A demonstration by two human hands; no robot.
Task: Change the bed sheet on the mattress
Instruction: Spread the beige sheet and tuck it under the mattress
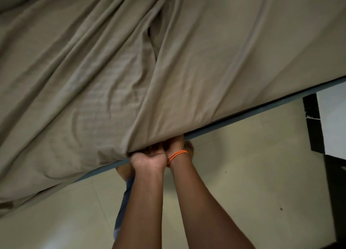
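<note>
Both hands meet at the near edge of the bed: the left hand [148, 159] is balled into a fist with its fingers clenched on the hem of the beige sheet [116, 76], and the right hand [176, 143], the one with the orange thread band [177, 154] at the wrist, reaches in beside it, touching it, its fingers hidden under the cloth, so I cannot tell whether they grip anything. The sheet lies over the whole mattress, deeply creased to the left and smoother to the right, its edge hanging just over the blue mattress side [262, 109]. To my eye the hem is being pulled down and tucked here; done well, that means drawing the cloth taut toward the body first so the long folds flatten, then pushing the hem under with flat fingers rather than a bunched fist, and working along the edge toward the slack left corner. By count: one sheet, one mattress, two hands, one wrist band, two bare feet on the tiled floor [234, 173], one dark piece of furniture [312, 125] at the right
</note>
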